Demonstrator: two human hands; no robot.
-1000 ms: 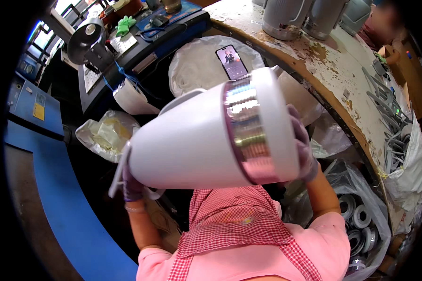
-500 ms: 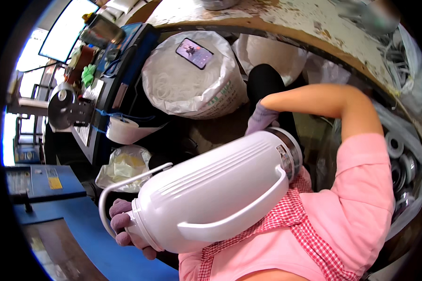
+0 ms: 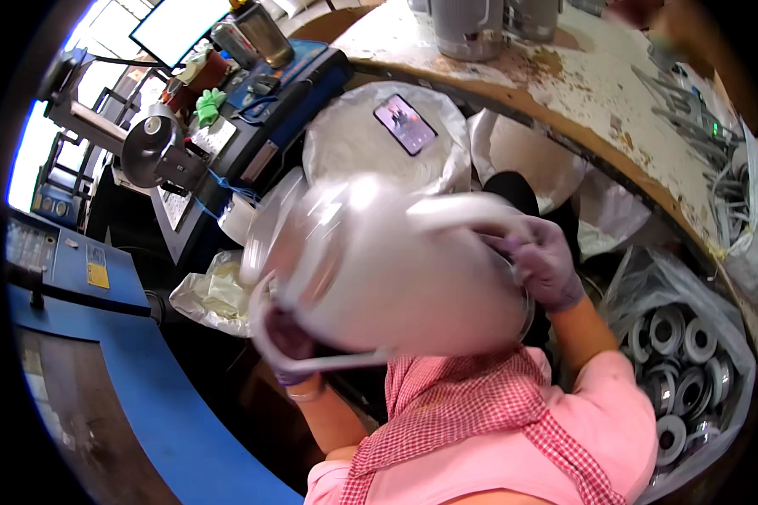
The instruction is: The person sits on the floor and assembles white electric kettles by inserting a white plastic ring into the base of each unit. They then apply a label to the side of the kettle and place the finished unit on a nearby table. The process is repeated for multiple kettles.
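A large white thermos jug (image 3: 404,278), blurred by motion, lies across my lap with its neck end to the left. My left hand (image 3: 288,337), in a purple-grey glove, is closed at the neck end, partly hidden behind the looped carrying handle (image 3: 345,362). My right hand (image 3: 549,265), gloved alike, grips the jug's right end beside the curved side handle (image 3: 463,212). The side handle now faces up and away from me. Part of each hand's fingers is hidden by the jug.
Ahead, a phone (image 3: 405,124) lies on a white sack (image 3: 328,126). A bag of grey ring-shaped parts (image 3: 691,341) stands at right. Metal containers (image 3: 467,34) stand on the worn worktable (image 3: 581,93). A blue machine (image 3: 152,379) is at left, below a dark round device (image 3: 152,147).
The thermos jug has turned about its length, its side handle going from the near side to the far side. My right hand has shifted from behind the base to the jug's right end.
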